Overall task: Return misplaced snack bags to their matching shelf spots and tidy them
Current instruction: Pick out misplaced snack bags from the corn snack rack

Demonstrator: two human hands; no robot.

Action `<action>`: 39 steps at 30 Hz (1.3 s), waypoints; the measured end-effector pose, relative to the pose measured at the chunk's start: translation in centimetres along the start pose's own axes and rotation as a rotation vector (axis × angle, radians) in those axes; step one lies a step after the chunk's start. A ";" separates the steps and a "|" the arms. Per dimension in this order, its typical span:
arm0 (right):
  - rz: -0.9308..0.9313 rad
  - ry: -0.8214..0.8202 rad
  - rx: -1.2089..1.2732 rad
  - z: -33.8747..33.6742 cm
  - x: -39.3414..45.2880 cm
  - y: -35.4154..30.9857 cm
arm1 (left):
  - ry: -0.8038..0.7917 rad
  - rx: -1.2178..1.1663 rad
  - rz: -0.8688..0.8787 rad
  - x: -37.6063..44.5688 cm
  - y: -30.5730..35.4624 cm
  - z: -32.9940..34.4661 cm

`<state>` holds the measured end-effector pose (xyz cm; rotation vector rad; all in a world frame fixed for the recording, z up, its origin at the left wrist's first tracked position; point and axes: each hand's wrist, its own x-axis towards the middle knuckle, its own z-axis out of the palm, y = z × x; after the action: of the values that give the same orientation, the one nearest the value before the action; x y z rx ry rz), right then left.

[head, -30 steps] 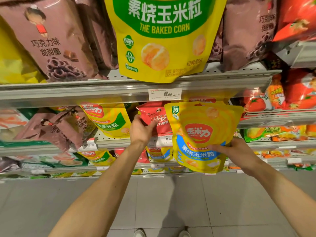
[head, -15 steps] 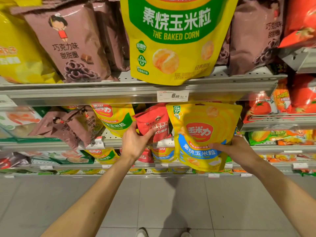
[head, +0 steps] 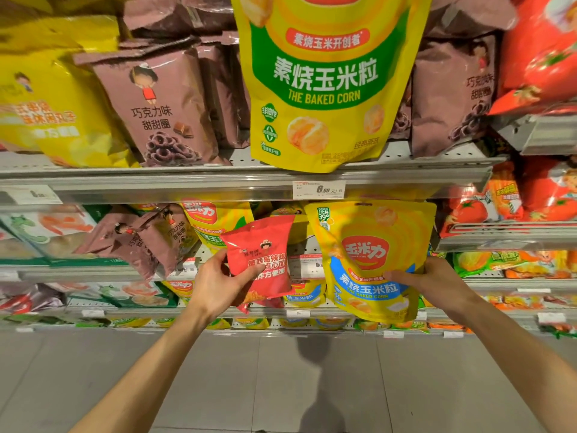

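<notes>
My left hand (head: pixel 220 284) grips a small red snack bag (head: pixel 260 256) in front of the second shelf, thumb across its front. My right hand (head: pixel 429 282) holds a yellow baked-corn bag with a blue band (head: pixel 370 260) by its lower right side, just right of the red bag. Behind them, yellow corn bags with green bands (head: pixel 214 223) stand on the second shelf. A large yellow baked-corn bag with a green band (head: pixel 324 85) stands on the upper shelf among brown bags.
Brown chocolate-ring bags (head: pixel 159 110) fill the upper shelf, with more leaning on the second shelf (head: pixel 146 242). Red and orange tomato bags (head: pixel 543 60) sit at right. A yellow bag (head: pixel 46 101) is upper left. Shelf rails carry price tags (head: pixel 318 189). Grey floor tiles (head: pixel 281 385) lie below.
My left hand closed on the red bag and pulled it off the second shelf toward me. My right hand kept the blue-banded corn bag nearly still.
</notes>
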<state>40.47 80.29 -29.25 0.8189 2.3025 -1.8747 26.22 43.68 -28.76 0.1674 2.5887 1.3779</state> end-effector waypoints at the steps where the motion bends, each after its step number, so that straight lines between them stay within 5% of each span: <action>1: 0.003 -0.007 0.000 0.0 -0.1 -0.1 | -0.003 0.003 0.006 -0.2 0.0 -0.2; 17: 0.001 -0.180 0.045 0.1 -1.2 -2.0 | -0.125 -0.314 -0.046 -1.5 0.7 -1.4; 22: -0.016 -0.162 0.078 0.7 -1.3 -2.0 | -0.274 -0.289 -0.013 -1.9 1.5 -3.1; 39: -0.004 -0.171 0.124 3.8 -2.4 -1.9 | -0.477 -0.388 0.015 -4.4 5.9 6.2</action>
<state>40.68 75.70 -27.67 0.6369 2.1078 -2.0194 31.93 51.09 -26.67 0.3976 1.9071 1.5840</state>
